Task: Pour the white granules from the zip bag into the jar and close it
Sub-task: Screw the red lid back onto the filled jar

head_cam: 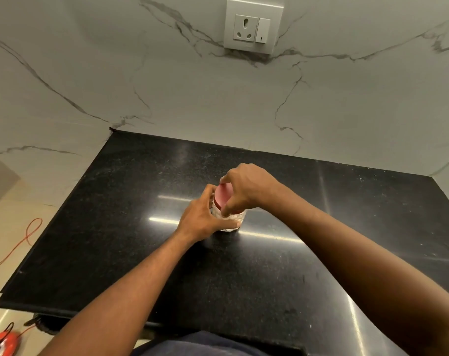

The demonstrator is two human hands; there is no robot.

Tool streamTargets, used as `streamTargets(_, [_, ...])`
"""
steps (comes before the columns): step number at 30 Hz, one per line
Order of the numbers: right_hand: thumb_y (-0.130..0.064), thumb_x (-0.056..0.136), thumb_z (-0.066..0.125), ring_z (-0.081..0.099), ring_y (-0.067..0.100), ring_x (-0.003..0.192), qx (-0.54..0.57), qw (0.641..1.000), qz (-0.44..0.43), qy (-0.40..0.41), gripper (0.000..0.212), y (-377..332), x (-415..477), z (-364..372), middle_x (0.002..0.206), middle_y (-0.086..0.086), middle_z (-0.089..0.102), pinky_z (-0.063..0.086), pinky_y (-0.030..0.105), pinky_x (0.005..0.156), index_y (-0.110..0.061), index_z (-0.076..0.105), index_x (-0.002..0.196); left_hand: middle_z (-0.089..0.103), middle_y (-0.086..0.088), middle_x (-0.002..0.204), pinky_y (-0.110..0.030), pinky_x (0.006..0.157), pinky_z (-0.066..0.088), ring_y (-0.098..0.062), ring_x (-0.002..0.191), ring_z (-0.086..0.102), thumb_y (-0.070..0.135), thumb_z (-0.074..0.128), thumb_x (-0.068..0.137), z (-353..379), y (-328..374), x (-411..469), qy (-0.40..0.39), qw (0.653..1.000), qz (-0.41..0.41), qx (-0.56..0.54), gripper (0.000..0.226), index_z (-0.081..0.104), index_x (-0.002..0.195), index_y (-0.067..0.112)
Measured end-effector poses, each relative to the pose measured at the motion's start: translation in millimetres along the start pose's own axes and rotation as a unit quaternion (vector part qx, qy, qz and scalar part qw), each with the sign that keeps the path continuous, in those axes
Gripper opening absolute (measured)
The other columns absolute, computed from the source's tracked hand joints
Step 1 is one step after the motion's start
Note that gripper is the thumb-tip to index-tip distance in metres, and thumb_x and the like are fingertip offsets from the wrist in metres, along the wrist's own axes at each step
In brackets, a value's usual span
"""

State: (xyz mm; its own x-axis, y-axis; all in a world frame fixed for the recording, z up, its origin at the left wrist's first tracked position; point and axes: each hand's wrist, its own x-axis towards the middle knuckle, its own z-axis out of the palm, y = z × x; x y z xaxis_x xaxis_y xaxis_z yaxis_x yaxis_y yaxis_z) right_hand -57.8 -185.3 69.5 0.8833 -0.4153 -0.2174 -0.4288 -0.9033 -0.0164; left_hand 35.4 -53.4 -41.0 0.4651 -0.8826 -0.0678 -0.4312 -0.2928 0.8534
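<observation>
Our left hand (201, 217) wraps the small clear jar (240, 217), upright at the middle of the counter (141, 201), white granules (229, 226) showing inside. It looks light, rigid and probably slick, so we'd brace the body and turn at the red lid (222, 195). Just beyond, our right hand (249, 187) arches over it, fingertips pinching its edge.

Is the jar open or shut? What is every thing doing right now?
jar: upright on the black counter, white granules inside.
lid: on the jar's mouth; tightness cannot be told.
left hand: holds the jar's side.
right hand: fingers curled round the lid.
wall socket: nothing plugged in.
</observation>
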Motion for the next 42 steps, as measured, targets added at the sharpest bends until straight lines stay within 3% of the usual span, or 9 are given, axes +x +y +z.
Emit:
streamTargets(3, [-0.083, 0.068, 0.065, 0.056, 0.013, 0.059, 0.0, 0.996, 0.064, 0.067, 0.071, -7, -3, 13, 0.067, -0.005, 0.058, 0.041, 0.025, 0.05, -0.017, 0.07, 0.096, 0.071, 0.019, 0.105, -0.034, 0.072, 0.062, -0.005, 0.093, 0.069, 0.066, 0.094, 0.051, -1, 3, 0, 0.004, 1.0, 0.0, 0.014, 0.082, 0.046, 0.116, 0.048])
streamTargets(6, [-0.096, 0.074, 0.038, 0.058, 0.018, 0.055, -0.05, 0.989, 0.103, 0.095, 0.083, -10, -10, 21, 0.058, 0.0, 0.055, 0.045, 0.027, 0.05, -0.016, 0.059, 0.067, 0.072, 0.014, 0.108, -0.035, 0.068, 0.063, -0.009, 0.094, 0.07, 0.067, 0.094, 0.053, 0, 2, -1, 0.007, 1.0, 0.003, 0.015, 0.086, 0.045, 0.12, 0.045])
streamTargets(9, [-0.091, 0.077, 0.046, 0.069, 0.024, 0.085, -0.059, 0.995, 0.042, 0.063, 0.087, -3, -16, 22, 0.107, 0.006, 0.072, 0.051, 0.032, 0.064, -0.017, 0.066, 0.118, 0.071, 0.015, 0.116, -0.032, 0.081, 0.061, -0.008, 0.102, 0.07, 0.071, 0.093, 0.05, 1, 3, -2, 0.005, 1.0, 0.006, 0.014, 0.093, 0.043, 0.125, 0.046])
streamTargets(11, [-0.071, 0.078, 0.068, 0.065, 0.026, 0.112, -0.029, 0.999, -0.022, -0.004, 0.092, 1, -20, 19, 0.143, 0.002, 0.055, 0.055, 0.036, 0.079, -0.034, 0.035, 0.155, 0.069, 0.015, 0.125, -0.032, 0.091, 0.059, -0.007, 0.11, 0.069, 0.069, 0.094, 0.051, 1, 1, -1, 0.006, 1.0, 0.012, 0.011, 0.1, 0.041, 0.133, 0.047])
streamTargets(16, [-0.047, 0.072, 0.073, 0.067, 0.02, 0.104, -0.027, 0.998, -0.013, 0.047, 0.081, -4, -16, 13, 0.128, -0.003, 0.067, 0.05, 0.03, 0.071, -0.041, 0.047, 0.149, 0.065, 0.018, 0.127, -0.03, 0.092, 0.056, -0.009, 0.114, 0.065, 0.071, 0.093, 0.05, 1, 1, -1, 0.008, 1.0, -0.001, 0.021, 0.102, 0.04, 0.133, 0.048])
streamTargets(27, [-0.082, 0.073, 0.062, 0.055, 0.016, 0.059, -0.047, 0.991, 0.101, 0.078, 0.068, -23, -7, 10, 0.065, -0.003, 0.051, 0.044, 0.029, 0.054, -0.018, 0.067, 0.095, 0.072, 0.015, 0.108, -0.047, 0.082, 0.063, -0.012, 0.098, 0.07, 0.071, 0.092, 0.048, 0, 3, 1, 0.005, 1.0, -0.006, 0.029, 0.088, 0.046, 0.118, 0.043])
streamTargets(29, [-0.084, 0.073, 0.062, 0.059, 0.017, 0.064, -0.095, 0.992, 0.074, 0.047, 0.072, -21, -10, 3, 0.073, -0.002, 0.06, 0.044, 0.03, 0.058, -0.019, 0.068, 0.104, 0.072, 0.017, 0.115, -0.039, 0.088, 0.062, -0.008, 0.104, 0.069, 0.07, 0.094, 0.049, 0, 0, -1, 0.005, 1.0, -0.001, 0.01, 0.089, 0.046, 0.119, 0.045])
streamTargets(33, [-0.056, 0.075, 0.08, 0.062, 0.021, 0.122, -0.065, 0.997, -0.033, -0.039, 0.094, -5, -21, 0, 0.146, -0.002, 0.057, 0.051, 0.031, 0.077, -0.04, 0.035, 0.156, 0.062, 0.031, 0.114, -0.025, 0.091, 0.057, 0.0, 0.107, 0.065, 0.074, 0.092, 0.048, 2, -2, -8, 0.017, 1.0, 0.012, -0.01, 0.093, 0.038, 0.123, 0.059])
streamTargets(42, [-0.049, 0.066, 0.089, 0.049, 0.01, 0.095, -0.017, 0.996, -0.074, -0.041, 0.089, 6, -5, -11, 0.125, -0.003, 0.066, 0.033, 0.02, 0.06, -0.035, 0.055, 0.147, 0.068, 0.014, 0.13, -0.042, 0.094, 0.061, -0.014, 0.116, 0.07, 0.078, 0.087, 0.049, 2, -3, -5, 0.017, 0.999, 0.013, 0.026, 0.1, 0.04, 0.132, 0.048])
